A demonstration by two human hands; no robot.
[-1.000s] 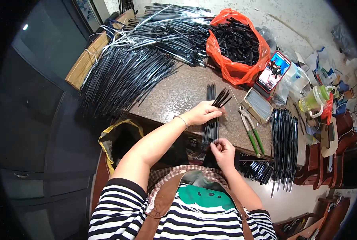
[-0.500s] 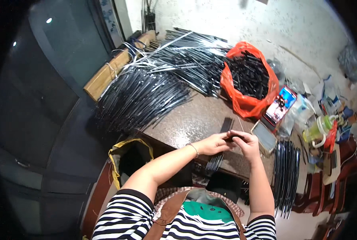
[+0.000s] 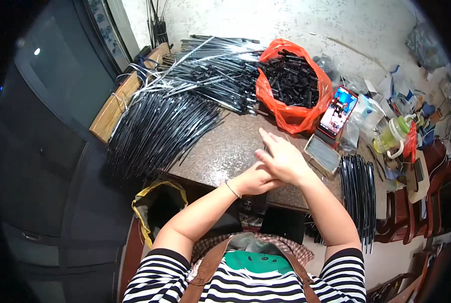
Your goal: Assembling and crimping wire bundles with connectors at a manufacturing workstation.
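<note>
The person's two hands meet over the near edge of the table (image 3: 220,151). The right hand (image 3: 281,159) lies on top, palm down, fingers stretched out flat and pointing far-left. It covers most of the left hand (image 3: 251,181), which sits just under it with a thin bracelet (image 3: 231,189) on the wrist. The left fingers look curled, but they are hidden under the right hand, so I cannot tell whether they grip anything; no rods show between the two palms from here.

A big heap of black rods (image 3: 160,126) spreads over the far-left part of the table, well apart from the hands. Behind it, further bundles (image 3: 210,70) of the same sort lie with pale strapping across them. A red bag (image 3: 291,83) stands far and slightly right of the hands, open and filled with short black pieces. Just right of the bag a phone (image 3: 337,111) leans with its screen lit. Near the right hand sits a small flat box (image 3: 322,154). To the right of that, a neat row of rods (image 3: 359,187) lies along the table's right end. A green bottle (image 3: 392,136) stands beyond them among clutter. Below the table on the left is a yellow-rimmed sack (image 3: 149,202).
</note>
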